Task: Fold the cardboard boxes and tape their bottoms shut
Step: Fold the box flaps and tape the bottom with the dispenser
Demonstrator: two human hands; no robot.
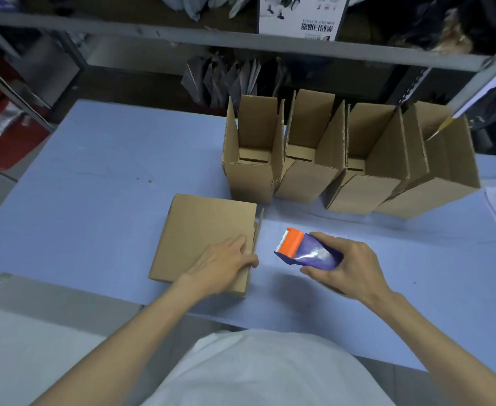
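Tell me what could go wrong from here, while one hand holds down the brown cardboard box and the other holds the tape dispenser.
1. The toothed orange head of the purple tape dispenser in the right hand faces the left hand at the edge of the brown cardboard box; it could nick the fingers.
2. A flap at that edge stands slightly open, so the tape may seal crookedly.
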